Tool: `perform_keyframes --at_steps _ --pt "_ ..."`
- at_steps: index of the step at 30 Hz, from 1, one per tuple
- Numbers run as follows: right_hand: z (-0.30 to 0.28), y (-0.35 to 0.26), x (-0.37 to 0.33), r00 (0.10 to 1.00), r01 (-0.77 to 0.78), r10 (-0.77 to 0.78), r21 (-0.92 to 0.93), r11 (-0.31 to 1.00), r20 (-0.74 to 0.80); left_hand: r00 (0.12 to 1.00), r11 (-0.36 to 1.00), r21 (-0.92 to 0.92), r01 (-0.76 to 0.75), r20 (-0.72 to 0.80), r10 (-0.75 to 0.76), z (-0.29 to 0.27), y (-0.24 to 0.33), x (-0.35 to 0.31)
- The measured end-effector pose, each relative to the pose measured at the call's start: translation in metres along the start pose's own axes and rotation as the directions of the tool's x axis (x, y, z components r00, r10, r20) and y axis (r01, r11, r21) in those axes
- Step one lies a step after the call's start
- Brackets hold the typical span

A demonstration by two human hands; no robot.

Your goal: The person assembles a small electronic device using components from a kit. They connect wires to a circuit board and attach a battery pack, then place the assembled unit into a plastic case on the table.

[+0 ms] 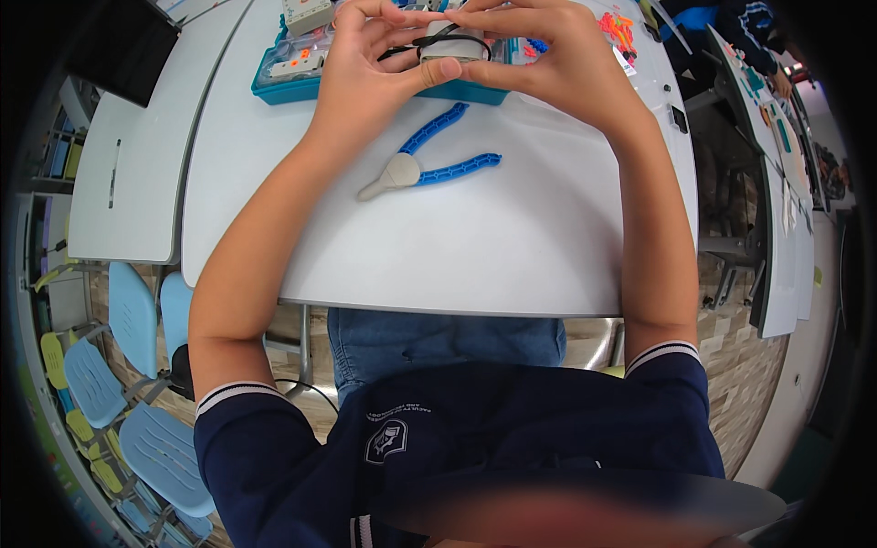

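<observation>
Near the table's far side, my left hand (370,68) and my right hand (562,68) close together on a small light-grey block (454,47), one from each side. A thin black cable (442,37) loops around the block, with both hands' fingers against it. My left thumb lies along the block's near face. Under my hands stands a teal tray (292,93), its contents partly covered by them. In the tray's left part sits a white piece with orange marks (300,66). Closer to me, a plier-like tool (402,171) with blue handles and grey jaws lies spread on the white table.
Bright orange and pink pieces (618,35) are heaped at the far right. A small black device (678,119) sits by the right edge. On the left are a second table with a pen (115,173), a dark screen (128,41) and blue chairs (133,318). Another person's sleeve (755,20) shows upper right.
</observation>
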State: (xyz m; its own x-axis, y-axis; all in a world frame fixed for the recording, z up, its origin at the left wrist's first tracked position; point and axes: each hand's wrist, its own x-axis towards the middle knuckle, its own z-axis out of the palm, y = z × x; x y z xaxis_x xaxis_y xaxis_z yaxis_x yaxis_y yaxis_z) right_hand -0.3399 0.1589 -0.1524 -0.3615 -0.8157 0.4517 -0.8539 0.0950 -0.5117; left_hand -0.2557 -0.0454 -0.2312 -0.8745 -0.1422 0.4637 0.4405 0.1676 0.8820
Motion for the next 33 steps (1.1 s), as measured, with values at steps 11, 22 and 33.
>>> perform_keyframes --at_steps 11,22,33 --pt "0.003 0.033 -0.006 0.998 -0.035 0.041 -0.137 0.990 0.040 0.967 0.930 0.271 -0.249 0.022 0.252 -0.013 -0.002 0.009" --pt "0.004 0.041 -0.009 0.996 0.009 0.005 -0.161 0.987 0.087 0.932 0.614 0.702 -0.359 0.238 0.273 -0.007 0.002 -0.001" --pt "0.010 0.052 -0.017 0.994 -0.032 0.066 -0.330 0.943 0.091 0.885 0.514 0.721 -0.464 0.355 0.300 0.000 -0.005 -0.004"
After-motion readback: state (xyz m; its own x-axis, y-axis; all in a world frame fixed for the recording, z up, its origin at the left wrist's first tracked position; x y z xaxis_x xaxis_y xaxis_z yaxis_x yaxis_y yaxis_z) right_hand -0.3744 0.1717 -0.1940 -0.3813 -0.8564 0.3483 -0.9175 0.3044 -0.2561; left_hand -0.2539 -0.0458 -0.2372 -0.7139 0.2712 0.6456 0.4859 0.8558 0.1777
